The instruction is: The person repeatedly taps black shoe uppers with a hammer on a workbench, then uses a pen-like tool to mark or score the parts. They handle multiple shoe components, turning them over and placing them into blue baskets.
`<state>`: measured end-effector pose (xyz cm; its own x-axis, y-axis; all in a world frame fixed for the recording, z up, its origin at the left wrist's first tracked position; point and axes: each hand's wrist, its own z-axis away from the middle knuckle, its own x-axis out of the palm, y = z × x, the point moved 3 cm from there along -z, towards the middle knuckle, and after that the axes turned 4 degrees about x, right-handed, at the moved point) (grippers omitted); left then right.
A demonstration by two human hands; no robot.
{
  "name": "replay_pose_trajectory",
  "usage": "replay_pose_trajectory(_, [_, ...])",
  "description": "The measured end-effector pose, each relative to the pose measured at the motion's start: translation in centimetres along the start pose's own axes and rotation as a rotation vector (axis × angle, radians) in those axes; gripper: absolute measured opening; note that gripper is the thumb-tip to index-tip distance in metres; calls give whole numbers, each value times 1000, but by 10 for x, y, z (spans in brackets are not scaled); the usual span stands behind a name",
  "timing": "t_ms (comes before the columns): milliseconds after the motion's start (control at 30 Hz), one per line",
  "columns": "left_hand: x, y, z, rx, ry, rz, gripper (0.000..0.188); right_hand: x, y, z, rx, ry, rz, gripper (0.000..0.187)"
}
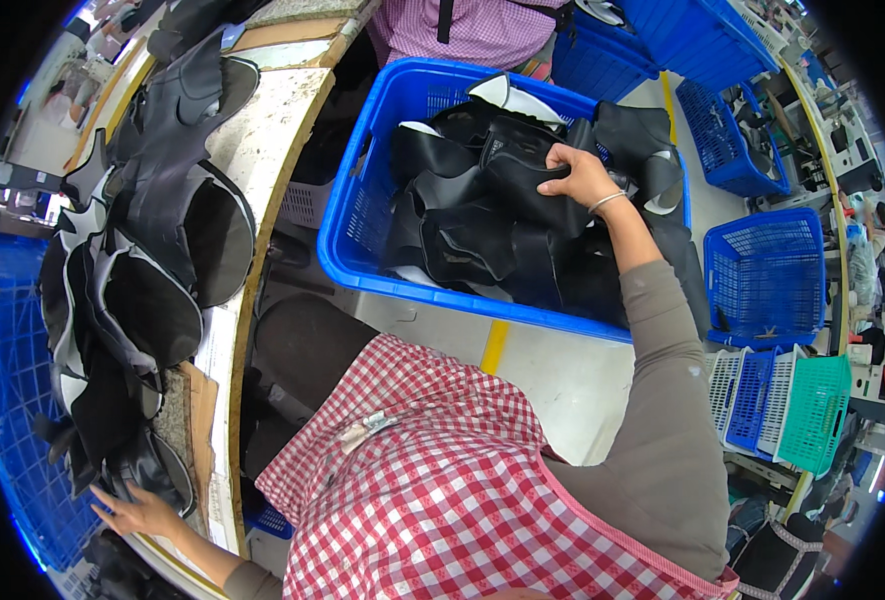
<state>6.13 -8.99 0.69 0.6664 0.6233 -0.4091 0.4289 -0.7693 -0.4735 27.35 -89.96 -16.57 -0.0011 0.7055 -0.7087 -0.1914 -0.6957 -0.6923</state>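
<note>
My right hand is closed on the edge of a black leather shoe upper, thumb on one side and fingers on the other. That upper lies over a heap of similar black pieces with some white linings, inside a large blue plastic crate. At the lower left my left hand is open, its fingers spread. Just beside it is the near end of a row of overlapping black shoe uppers along the workbench. Whether its fingertips touch the nearest upper, I cannot tell.
The worn bench edge curves along my left. Blue mesh stands beyond it. To the right are an open blue crate and a row of white, blue and green baskets. Further blue crates stand behind. Yellow lines mark the floor.
</note>
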Motion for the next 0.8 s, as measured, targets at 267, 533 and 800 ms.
replay_pose_trajectory(267, [-77, 202, -114, 125, -121, 1059, 48, -19, -222, 70, -440, -24, -91, 35])
replay_pose_trajectory(533, [-130, 305, -175, -38, -809, 1920, 25, 12, -323, 102, -786, -94, -121, 35])
replay_pose_trajectory(800, [-115, 330, -128, -331, -577, 1813, 23, 62, -297, 59, -512, -316, -368, 34])
